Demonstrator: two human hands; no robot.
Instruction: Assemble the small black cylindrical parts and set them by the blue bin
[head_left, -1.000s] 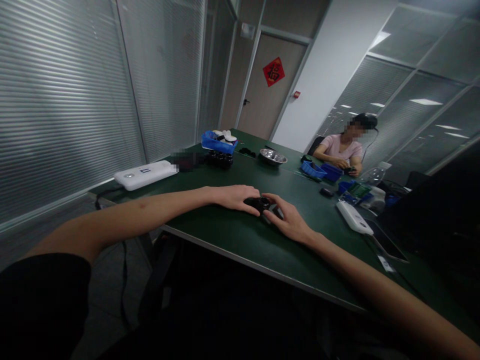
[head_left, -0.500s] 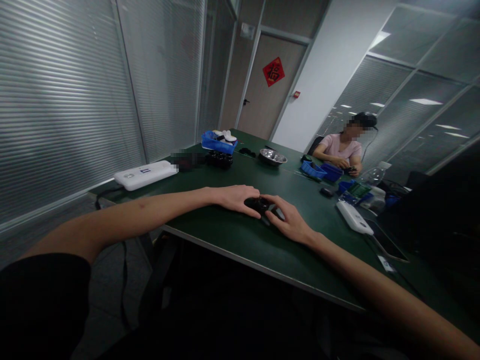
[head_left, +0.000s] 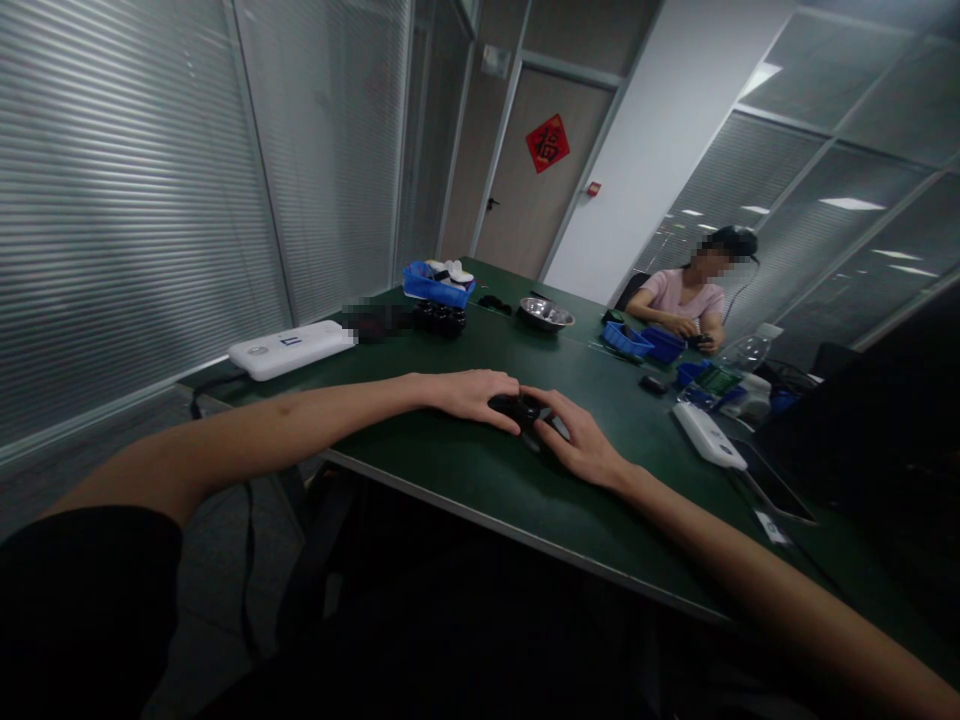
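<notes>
A small glossy black object [head_left: 525,408] rests low over the green tabletop [head_left: 465,480], between my two hands. My left hand [head_left: 480,396] has its thumb and fingers round the object's left side. From the right, my right hand [head_left: 576,436] curls its fingers and thumb about the other side. Both hands stay close to the table surface. The fingers hide part of the object, and its exact kind is hard to make out in the dim light.
A white power bank [head_left: 296,350] lies at left. Farther back are a blue basket [head_left: 439,290], black parts [head_left: 440,318] and a metal bowl [head_left: 546,314]. At right are blue bins [head_left: 628,340], a bottle [head_left: 720,378], another white device [head_left: 709,436] and a seated person [head_left: 684,295].
My right thumb has shifted slightly at the black object. Both hands otherwise keep their places.
</notes>
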